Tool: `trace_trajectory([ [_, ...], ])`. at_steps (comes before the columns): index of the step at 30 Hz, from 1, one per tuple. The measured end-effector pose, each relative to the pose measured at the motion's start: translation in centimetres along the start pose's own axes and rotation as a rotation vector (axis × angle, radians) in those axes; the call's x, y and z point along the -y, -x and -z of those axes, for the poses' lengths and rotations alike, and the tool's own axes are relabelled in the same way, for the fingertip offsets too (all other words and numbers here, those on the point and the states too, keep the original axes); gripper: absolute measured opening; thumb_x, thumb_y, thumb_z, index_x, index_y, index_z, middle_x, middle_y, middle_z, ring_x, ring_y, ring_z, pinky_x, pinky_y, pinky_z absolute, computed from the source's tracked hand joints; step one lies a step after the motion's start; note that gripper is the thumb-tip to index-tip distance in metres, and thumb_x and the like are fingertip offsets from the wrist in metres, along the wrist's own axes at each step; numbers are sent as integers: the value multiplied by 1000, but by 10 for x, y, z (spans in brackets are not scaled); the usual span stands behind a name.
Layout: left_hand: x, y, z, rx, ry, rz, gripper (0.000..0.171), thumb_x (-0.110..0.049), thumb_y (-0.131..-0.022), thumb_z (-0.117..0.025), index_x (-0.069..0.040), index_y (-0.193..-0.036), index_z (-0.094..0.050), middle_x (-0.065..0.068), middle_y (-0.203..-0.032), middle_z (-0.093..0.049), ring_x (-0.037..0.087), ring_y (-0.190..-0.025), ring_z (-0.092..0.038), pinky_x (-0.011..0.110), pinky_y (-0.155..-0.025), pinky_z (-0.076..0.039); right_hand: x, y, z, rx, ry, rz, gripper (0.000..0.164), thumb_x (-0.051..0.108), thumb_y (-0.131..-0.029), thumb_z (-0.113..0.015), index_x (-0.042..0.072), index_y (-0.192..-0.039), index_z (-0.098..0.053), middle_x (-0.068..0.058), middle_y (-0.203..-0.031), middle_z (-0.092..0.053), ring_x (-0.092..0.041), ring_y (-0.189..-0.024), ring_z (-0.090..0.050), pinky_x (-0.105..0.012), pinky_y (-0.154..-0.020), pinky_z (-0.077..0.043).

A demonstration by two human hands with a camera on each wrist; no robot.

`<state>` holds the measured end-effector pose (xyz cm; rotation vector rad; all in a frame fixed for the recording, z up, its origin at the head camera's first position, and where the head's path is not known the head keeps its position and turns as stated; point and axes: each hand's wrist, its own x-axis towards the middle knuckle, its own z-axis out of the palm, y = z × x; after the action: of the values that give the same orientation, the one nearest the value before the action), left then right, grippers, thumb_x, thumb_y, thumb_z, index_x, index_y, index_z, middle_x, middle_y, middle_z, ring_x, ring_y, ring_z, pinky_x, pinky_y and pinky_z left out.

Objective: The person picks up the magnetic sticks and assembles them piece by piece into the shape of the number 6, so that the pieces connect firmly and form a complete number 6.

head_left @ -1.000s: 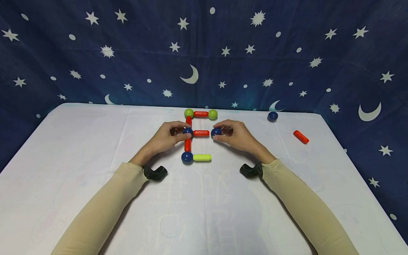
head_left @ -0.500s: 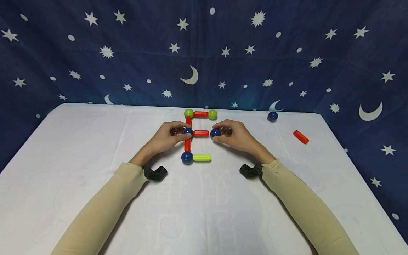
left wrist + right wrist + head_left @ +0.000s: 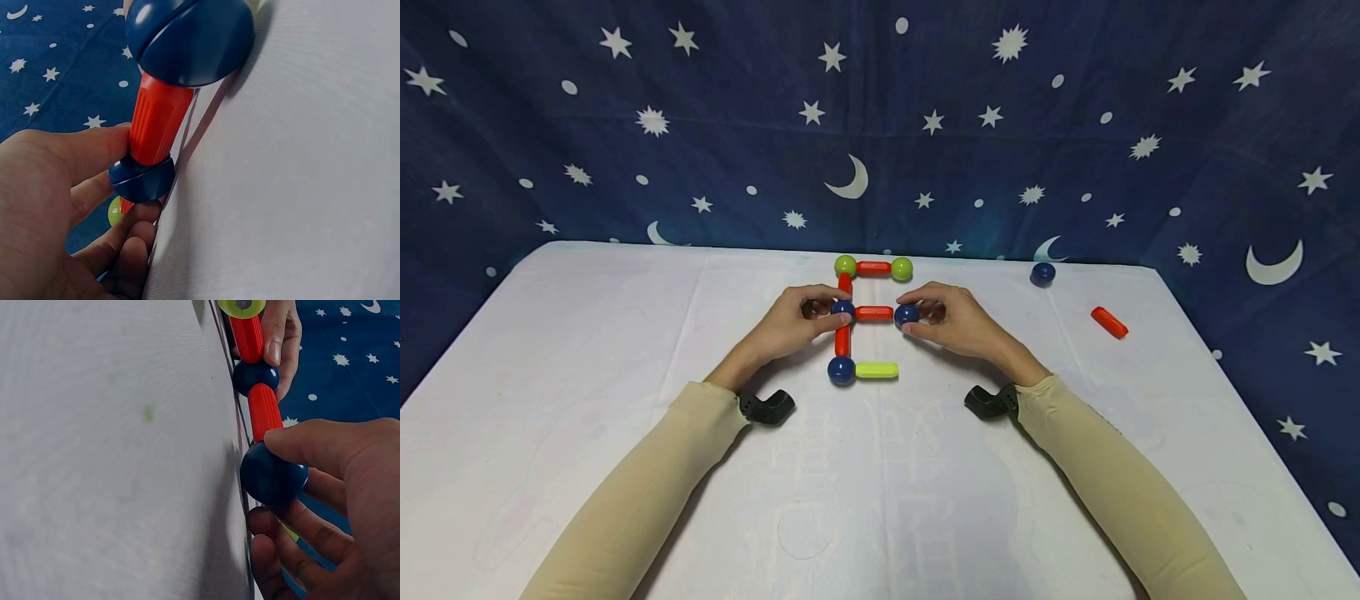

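Note:
A flat figure of toy rods and balls lies on the table, shaped like an E. My left hand (image 3: 790,325) grips the blue ball (image 3: 842,310) in the middle of its upright, thumb in front and fingers behind. From that ball a red rod (image 3: 875,313) points right. At the rod's free end my right hand (image 3: 958,321) pinches another blue ball (image 3: 906,316); in the right wrist view this ball (image 3: 272,475) sits right against the rod (image 3: 265,412). Nearest me are a lower blue ball (image 3: 841,371) and a yellow-green rod (image 3: 877,370).
Two green balls joined by a red rod (image 3: 874,267) form the figure's far arm. A loose blue ball (image 3: 1042,274) lies at the back right of the white table (image 3: 587,350), and a loose red rod (image 3: 1109,322) further right. A starry blue cloth (image 3: 760,150) hangs behind.
My right hand has brought its blue ball slightly left, up to the end of the middle red rod. The left hand holds its place.

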<state>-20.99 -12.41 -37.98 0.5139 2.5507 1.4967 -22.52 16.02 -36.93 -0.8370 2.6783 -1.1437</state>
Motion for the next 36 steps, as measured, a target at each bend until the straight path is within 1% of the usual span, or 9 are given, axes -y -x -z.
trace_trajectory([
  [10, -2, 0, 1, 6, -11, 17, 37, -20, -96, -72, -8, -130, -68, 11, -101, -59, 27, -90, -51, 29, -67, -43, 1, 0, 0, 16, 9, -7, 43, 13, -89, -78, 7, -130, -68, -9, -118, -66, -22, -94, -62, -37, -81, -51],
  [16, -1, 0, 2, 3, -13, 11, 37, -20, -95, -72, -7, -130, -68, 11, -101, -59, 27, -90, -51, 28, -65, -43, 0, -1, 0, 16, 11, 3, 43, 14, -89, -78, 6, -130, -68, -9, -118, -66, -22, -93, -62, -37, -81, -51],
  [21, -1, 0, 1, 2, -11, 12, 37, -20, -95, -72, -8, -130, -68, 11, -100, -58, 26, -89, -51, 28, -65, -43, -1, -2, 0, 19, 11, -6, 43, 15, -89, -78, 7, -131, -68, -9, -118, -66, -22, -92, -61, -37, -80, -51],
  [27, -1, -1, 1, 3, -16, 14, 36, -20, -95, -72, -9, -130, -69, 10, -100, -58, 26, -89, -51, 29, -67, -42, -1, -1, 1, 9, 12, -12, 43, 15, -89, -78, 7, -131, -68, -9, -120, -66, -22, -93, -62, -37, -80, -50],
  [36, -1, 0, 0, 4, -16, 19, 36, -20, -95, -72, -8, -130, -68, 11, -101, -58, 26, -90, -51, 30, -67, -43, -2, -1, 1, 0, -7, -14, 42, 16, -90, -78, 7, -130, -68, -8, -118, -67, -22, -96, -62, -37, -80, -50],
])
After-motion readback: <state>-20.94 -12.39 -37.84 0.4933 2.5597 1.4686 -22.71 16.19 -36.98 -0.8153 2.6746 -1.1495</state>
